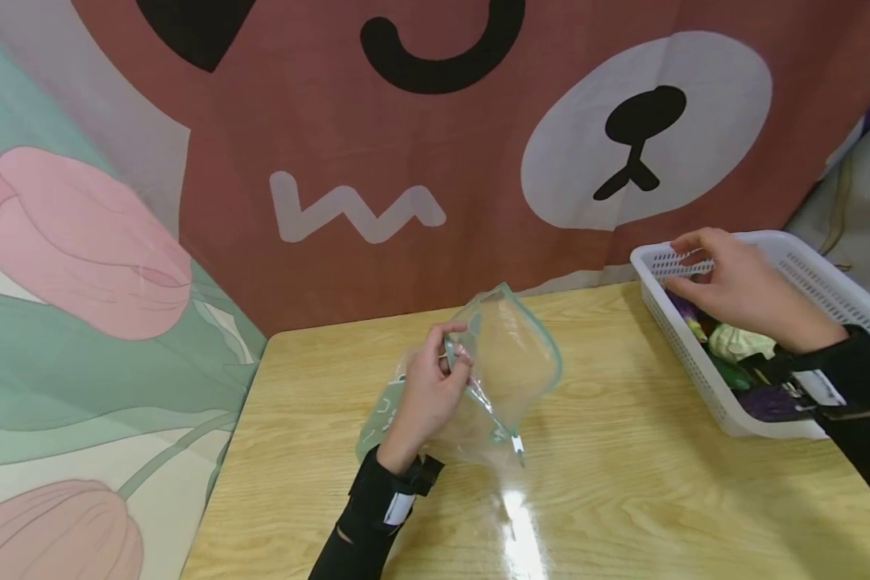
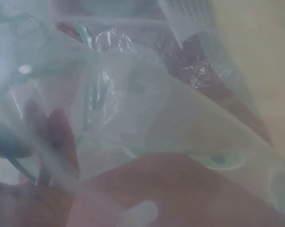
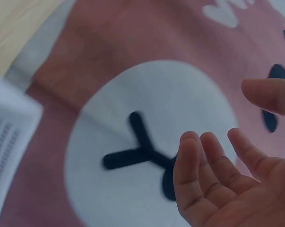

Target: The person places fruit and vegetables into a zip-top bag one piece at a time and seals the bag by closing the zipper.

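Observation:
My left hand (image 1: 435, 379) grips the edge of a clear zip bag (image 1: 515, 362) with a pale green border, above the middle of the table. In the left wrist view the bag's film (image 2: 128, 99) covers most of the picture, and the left fingers (image 2: 62, 142) show hazily through it. Over the near-left part of a white basket (image 1: 685, 362) hovers my right hand (image 1: 747, 282), fingers loosely bent and apart from the thumb, nothing between them. Inside the basket lie a pale green cabbage-like vegetable (image 1: 739, 342), a dark purple one (image 1: 768, 403) and a green one (image 1: 728, 372).
The wooden table (image 1: 623, 499) meets a hanging cloth (image 1: 319, 274) with a brown bear print at its back edge. Another cloth with pink tulips (image 1: 80, 242) hangs on the left. The basket stands at the table's right side.

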Available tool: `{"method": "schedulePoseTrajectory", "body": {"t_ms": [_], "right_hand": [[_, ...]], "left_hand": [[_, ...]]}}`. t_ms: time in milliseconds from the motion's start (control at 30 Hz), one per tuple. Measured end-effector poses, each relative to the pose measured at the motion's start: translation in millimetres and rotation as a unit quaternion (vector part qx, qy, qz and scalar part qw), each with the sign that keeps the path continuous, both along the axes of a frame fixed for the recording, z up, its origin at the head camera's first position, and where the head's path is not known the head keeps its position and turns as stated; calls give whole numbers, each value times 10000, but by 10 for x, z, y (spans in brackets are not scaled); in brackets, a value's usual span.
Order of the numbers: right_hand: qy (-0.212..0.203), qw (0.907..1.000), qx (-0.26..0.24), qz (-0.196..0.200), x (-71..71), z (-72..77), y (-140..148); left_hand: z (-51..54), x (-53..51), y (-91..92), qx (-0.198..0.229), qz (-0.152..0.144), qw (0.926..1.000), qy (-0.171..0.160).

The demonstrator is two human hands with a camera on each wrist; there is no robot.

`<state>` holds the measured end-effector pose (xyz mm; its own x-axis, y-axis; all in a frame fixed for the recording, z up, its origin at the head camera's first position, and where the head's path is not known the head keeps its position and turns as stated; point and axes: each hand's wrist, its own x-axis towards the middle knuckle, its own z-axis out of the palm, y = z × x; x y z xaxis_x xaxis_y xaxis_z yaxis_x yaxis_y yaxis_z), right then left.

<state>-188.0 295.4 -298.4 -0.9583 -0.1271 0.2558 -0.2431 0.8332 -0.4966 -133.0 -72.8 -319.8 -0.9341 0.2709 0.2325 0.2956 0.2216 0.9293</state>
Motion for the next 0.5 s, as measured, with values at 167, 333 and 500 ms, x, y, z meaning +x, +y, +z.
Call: {"method": "schedulePoseTrajectory", "body": {"t_ms": [167, 333, 500], "right_hand": [[-189, 9982, 537, -168, -99, -128, 310], [-657, 9893, 1290, -164, -224, -277, 617], [-1718, 9686, 1799, -46, -316, -452, 883]], "left_hand": [[-2, -17, -56, 130, 57, 9999, 45], [-31, -35, -116, 235, 168, 9995, 157], [-54, -32, -176, 302, 278, 9991, 86]]}}
